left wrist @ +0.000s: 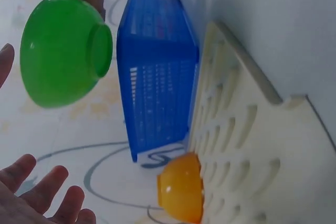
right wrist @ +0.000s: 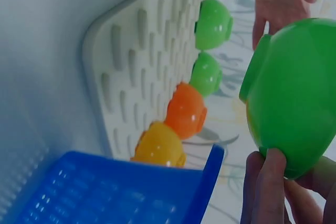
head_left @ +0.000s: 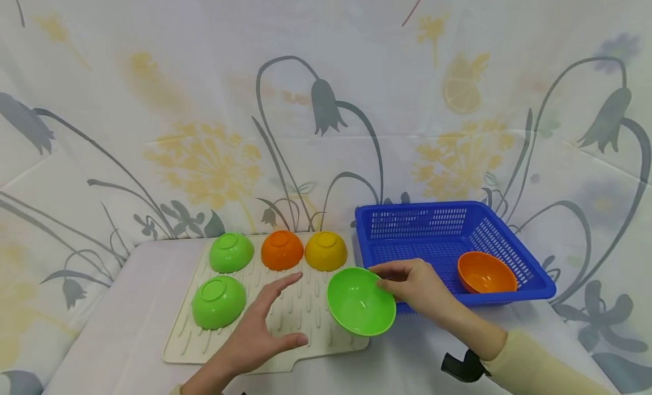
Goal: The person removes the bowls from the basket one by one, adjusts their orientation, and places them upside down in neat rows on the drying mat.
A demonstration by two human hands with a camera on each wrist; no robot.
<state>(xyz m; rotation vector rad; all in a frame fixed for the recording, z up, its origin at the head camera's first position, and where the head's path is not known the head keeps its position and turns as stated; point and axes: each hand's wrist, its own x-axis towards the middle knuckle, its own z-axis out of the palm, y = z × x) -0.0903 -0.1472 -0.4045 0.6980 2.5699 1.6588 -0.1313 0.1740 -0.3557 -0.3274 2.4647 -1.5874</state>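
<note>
My right hand (head_left: 420,290) pinches the rim of a green bowl (head_left: 360,302) between thumb and fingers. That bowl is held in the air, tilted with its inside toward the head camera, over the right end of a cream drying mat (head_left: 285,358). To its left, my left hand (head_left: 260,330) is spread with thumb and fingers apart, touching nothing. Upside down on the mat are two more green bowls (head_left: 231,252), an orange bowl (head_left: 282,250) and a yellow bowl (head_left: 326,251). In the left wrist view the held green bowl (left wrist: 65,51) shows its outside and foot.
A blue perforated basket (head_left: 415,248) stands at the right, next to the mat. An orange bowl (head_left: 486,273) lies tilted in its right part. Behind everything hangs a flower-patterned cloth (head_left: 326,174). A black strap-like piece (head_left: 463,366) is by the right wrist.
</note>
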